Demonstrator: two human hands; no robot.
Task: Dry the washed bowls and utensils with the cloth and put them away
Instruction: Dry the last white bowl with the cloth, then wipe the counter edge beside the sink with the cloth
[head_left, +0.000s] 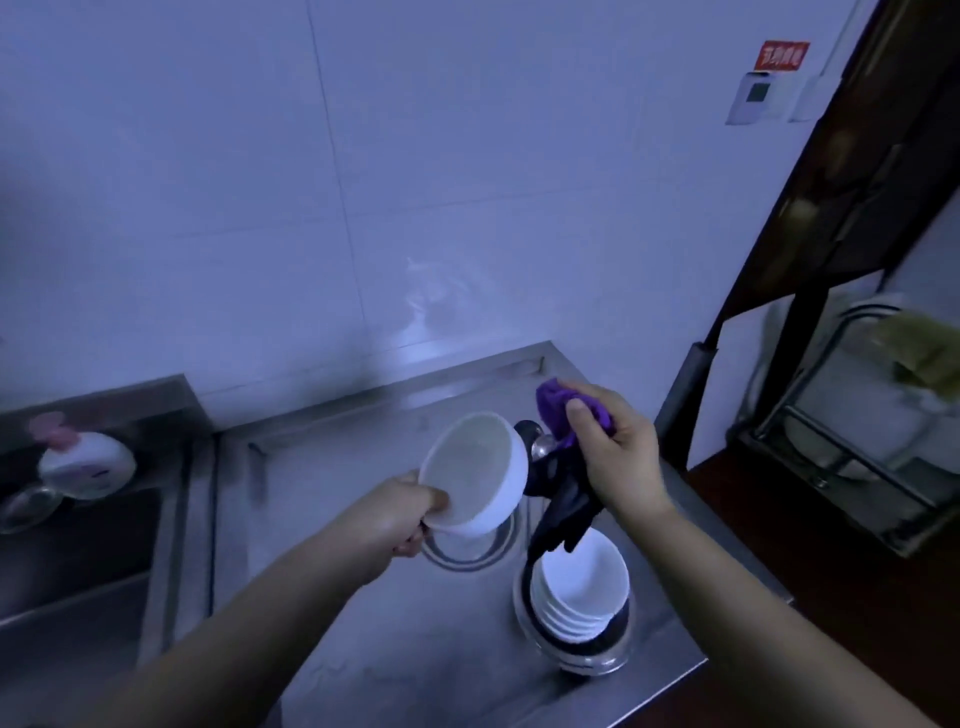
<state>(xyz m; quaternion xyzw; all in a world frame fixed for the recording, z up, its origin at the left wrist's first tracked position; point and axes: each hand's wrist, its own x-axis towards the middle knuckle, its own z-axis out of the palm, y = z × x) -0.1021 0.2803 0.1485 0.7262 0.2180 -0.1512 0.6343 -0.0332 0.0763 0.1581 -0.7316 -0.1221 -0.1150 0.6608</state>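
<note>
We hold a white bowl (475, 470) by its rim in our left hand (402, 519) above the counter (363, 597), near its back edge. Our right hand (618, 457) grips the purple cloth (558, 410). Likely wet, slippery and fragile, the bowl wants a firm rim pinch.

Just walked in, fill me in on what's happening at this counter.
A person is drying dishes at a steel counter. The left hand holds a white bowl by its rim, tilted so the inside faces up and toward the person. The right hand has a grip on a purple cloth, held just beside the bowl, not inside it. A stack of white bowls waits on the counter below the cloth. Utensils show dimly behind the bowl.
</note>
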